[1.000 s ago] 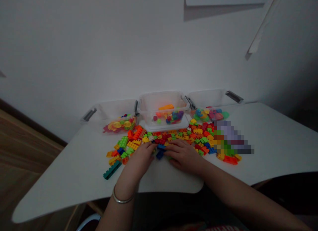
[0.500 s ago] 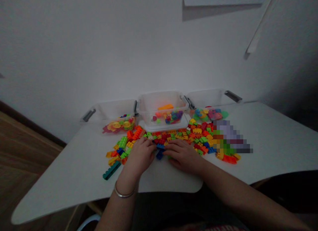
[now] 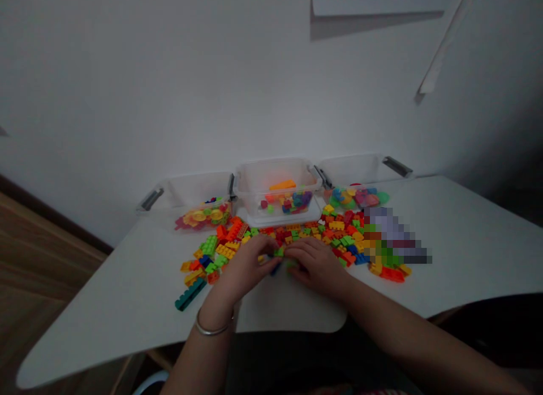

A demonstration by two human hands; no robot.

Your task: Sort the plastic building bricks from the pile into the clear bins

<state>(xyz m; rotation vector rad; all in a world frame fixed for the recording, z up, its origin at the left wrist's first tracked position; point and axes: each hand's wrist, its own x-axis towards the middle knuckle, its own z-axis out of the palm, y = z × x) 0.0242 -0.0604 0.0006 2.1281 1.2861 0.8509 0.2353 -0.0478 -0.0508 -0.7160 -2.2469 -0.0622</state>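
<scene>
My left hand [image 3: 250, 265] is curled over the front of the brick pile, thumb and fingers closed around a small green toy brick [image 3: 279, 252]. A bracelet is on that wrist. Opposite it, my right hand [image 3: 314, 266] has bent fingers whose tips meet the same green brick. Another blurred green piece [image 3: 291, 264] shows between the right fingers and thumb. Just under the left thumb lies a blue brick [image 3: 275, 269], partly covered. Loose toy bricks [image 3: 337, 225] in many colours spread behind and beside both hands.
Three clear plastic boxes stand along the wall: a left one [image 3: 195, 185], a middle one [image 3: 278, 166] and a right one [image 3: 356, 166], each with coloured pieces inside. A long teal brick [image 3: 190, 294] lies at the left. A pixelated patch [image 3: 394, 236] covers something right of the pile.
The left hand has lifted and curled, its thumb now stretched toward the right hand. A green brick now shows between the hands, where blue bricks were in plain view.
</scene>
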